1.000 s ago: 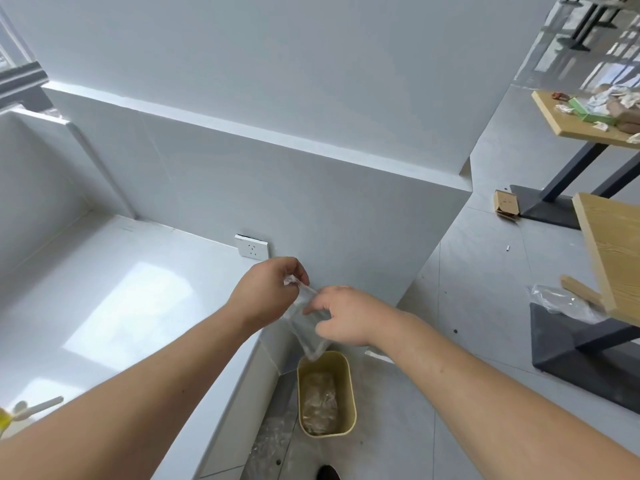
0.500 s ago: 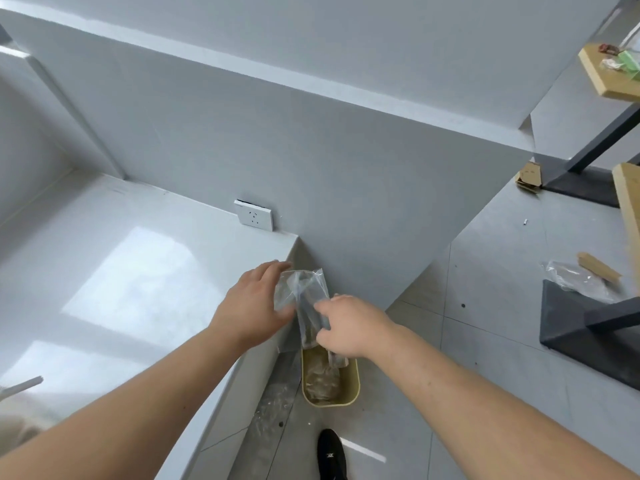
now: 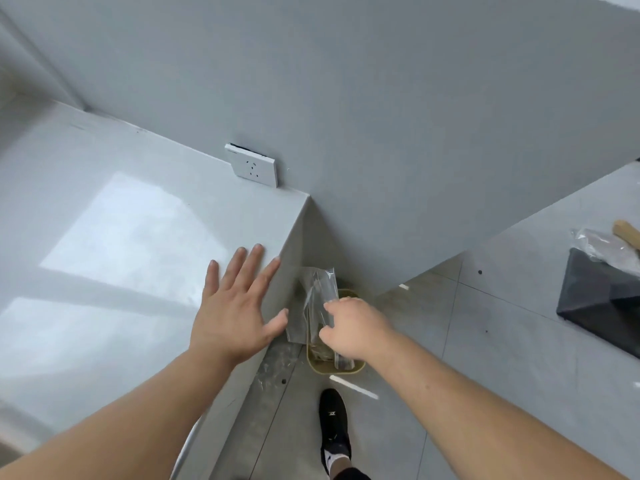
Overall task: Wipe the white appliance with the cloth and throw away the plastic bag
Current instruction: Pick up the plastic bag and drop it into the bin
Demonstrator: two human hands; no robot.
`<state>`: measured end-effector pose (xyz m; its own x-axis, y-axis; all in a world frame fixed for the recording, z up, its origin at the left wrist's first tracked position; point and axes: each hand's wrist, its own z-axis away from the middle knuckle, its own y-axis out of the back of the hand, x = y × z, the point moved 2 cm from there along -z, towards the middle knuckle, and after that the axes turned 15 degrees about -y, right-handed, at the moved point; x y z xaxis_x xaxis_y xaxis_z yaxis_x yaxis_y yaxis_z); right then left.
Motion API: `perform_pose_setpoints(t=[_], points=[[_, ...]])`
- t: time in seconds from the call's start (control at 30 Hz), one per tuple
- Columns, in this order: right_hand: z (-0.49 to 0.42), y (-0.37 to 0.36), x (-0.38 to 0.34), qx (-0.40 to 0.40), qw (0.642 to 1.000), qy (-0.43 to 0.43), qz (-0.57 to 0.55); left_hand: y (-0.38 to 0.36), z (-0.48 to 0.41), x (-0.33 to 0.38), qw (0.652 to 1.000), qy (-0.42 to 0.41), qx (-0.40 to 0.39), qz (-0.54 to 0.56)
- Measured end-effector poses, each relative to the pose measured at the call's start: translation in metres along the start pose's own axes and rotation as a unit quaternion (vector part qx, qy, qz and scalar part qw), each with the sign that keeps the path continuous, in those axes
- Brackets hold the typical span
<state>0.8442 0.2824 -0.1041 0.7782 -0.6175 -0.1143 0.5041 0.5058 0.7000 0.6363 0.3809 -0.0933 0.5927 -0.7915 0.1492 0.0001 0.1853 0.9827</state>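
Note:
My right hand (image 3: pixel 353 327) grips a clear plastic bag (image 3: pixel 317 299) and holds it directly above a small yellow waste bin (image 3: pixel 349 368) on the floor. The bin stands against the end of the white counter (image 3: pixel 121 237), and the hand and bag cover most of it. My left hand (image 3: pixel 235 306) is open with fingers spread over the counter's right edge, just left of the bag and apart from it. Neither the white appliance nor the cloth appears in this view.
A white wall socket (image 3: pixel 252 166) sits at the back of the counter. My black shoe (image 3: pixel 334 431) is on the grey floor tiles below the bin. At the right edge, a dark table base (image 3: pixel 602 299) carries another crumpled plastic bag (image 3: pixel 606 247).
My left hand has let go of the bag and spread open over the counter edge. My right hand has lowered the bag closer to the bin, and my view has tilted further down.

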Motion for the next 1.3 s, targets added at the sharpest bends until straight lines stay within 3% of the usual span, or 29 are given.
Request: perform_pose_setpoints(t=[0.5,0.83,1.3], points=[[-0.099,-0.096,-0.006,-0.087,0.991,-0.105,-0.003,-0.011,-0.002,-0.004,1.0,-0.005,0.02,-0.005],[-0.142,-0.139,0.012,-0.107,0.984,-0.137,-0.046,-0.009,-0.002,-0.002,1.0,-0.01,0.027,-0.001],[-0.188,-0.176,0.038,-0.12,0.976,-0.182,-0.02,-0.01,-0.003,-0.002,1.0,-0.01,0.022,0.004]])
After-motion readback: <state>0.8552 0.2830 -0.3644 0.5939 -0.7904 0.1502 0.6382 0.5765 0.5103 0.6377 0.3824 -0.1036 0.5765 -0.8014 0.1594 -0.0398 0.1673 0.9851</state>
